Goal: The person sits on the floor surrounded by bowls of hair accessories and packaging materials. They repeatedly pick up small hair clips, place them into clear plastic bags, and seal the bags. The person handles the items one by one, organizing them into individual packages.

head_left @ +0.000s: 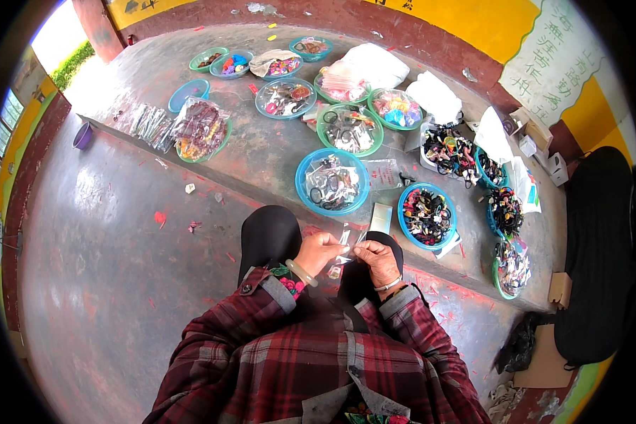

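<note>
Above my knees, both hands pinch a small clear plastic bag [345,235]. My left hand [318,253] grips its left side between thumb and fingers. My right hand [379,263] holds the other side, fingers closed. A small pale and red item [335,271] shows just below the bag; whether it is inside cannot be made out. Straight ahead stands a blue basin [299,181] of clear packets with black hair ties. To its right, another blue basin [401,225] holds loose black hair ties with colourful bits. A pale card [381,218] lies beside my right knee.
Several basins of small goods stand on the raised concrete step [254,145], among them a green basin [320,134]. A white tub [427,161] sits farther right. Packets lie in a row [148,126] at left. A purple bucket [83,136] stands on the lower floor.
</note>
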